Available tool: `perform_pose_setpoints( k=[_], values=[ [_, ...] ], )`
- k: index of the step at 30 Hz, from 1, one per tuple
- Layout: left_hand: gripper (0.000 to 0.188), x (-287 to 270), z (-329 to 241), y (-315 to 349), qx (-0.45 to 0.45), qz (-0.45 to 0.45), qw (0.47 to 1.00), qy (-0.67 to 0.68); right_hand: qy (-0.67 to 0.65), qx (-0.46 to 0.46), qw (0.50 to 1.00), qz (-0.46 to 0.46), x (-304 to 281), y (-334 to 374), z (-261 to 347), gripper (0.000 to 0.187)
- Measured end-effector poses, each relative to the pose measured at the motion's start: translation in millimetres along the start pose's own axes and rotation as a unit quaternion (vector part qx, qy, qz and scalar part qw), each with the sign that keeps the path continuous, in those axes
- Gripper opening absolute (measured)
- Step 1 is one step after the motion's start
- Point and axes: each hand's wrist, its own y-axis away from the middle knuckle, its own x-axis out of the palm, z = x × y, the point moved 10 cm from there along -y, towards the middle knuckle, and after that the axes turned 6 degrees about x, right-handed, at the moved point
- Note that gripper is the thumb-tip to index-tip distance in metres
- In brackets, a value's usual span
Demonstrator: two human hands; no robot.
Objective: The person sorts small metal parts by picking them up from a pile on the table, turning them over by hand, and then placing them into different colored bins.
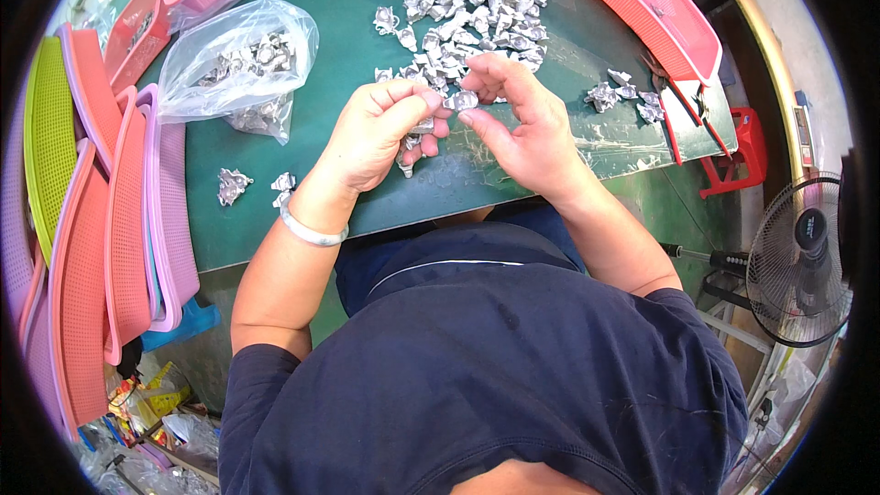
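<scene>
Above the table's near edge my two hands are close together. My left hand (378, 133) is closed, thumb bent over curled fingers, around small silver-grey metal castings; one casting (422, 127) shows between the fingers. Between the hands is another small metal casting (463, 101) with a rounded face, its right side against the thumb of my right hand (530, 124). The right fingers curl round behind it, partly hidden. Just beyond the hands spreads a large heap of similar castings (467, 0) on the green table (339, 37).
A clear plastic bag (243, 60) of castings lies at the left, with loose castings (234, 185) nearer me. Pink baskets (655, 14) stand at the far right and far left. Red-handled pliers (701, 115) lie at the right edge. Stacked baskets (78, 293) line the left; a fan (807, 261) stands right.
</scene>
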Motion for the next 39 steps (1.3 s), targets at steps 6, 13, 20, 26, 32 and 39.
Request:
perform_pose_setpoints(
  k=[6,13,20,26,32,39],
  values=[
    [0.014,-4,-2,0,0.004,-0.019,0.999,-0.039,0.004,-0.010,1.000,-0.008,-1,-1,5,0.044],
    [0.015,-6,4,-1,-0.016,-0.014,0.999,0.029,-0.024,-0.007,1.000,0.002,1,-1,3,0.044],
    [0.017,-5,8,-1,-0.036,-0.004,0.998,0.054,-0.037,-0.004,0.999,-0.019,-1,-2,3,0.041],
    [0.017,-4,7,0,-0.044,-0.010,0.998,0.040,-0.040,0.011,0.999,-0.020,-1,-2,1,0.041],
    [0.013,-2,3,0,-0.024,-0.008,0.999,0.027,-0.035,0.016,0.999,0.006,-1,-1,2,0.044],
    [0.011,-1,1,0,-0.005,-0.004,1.000,0.001,-0.063,0.028,0.998,0.015,0,1,-6,0.046]
  ],
)
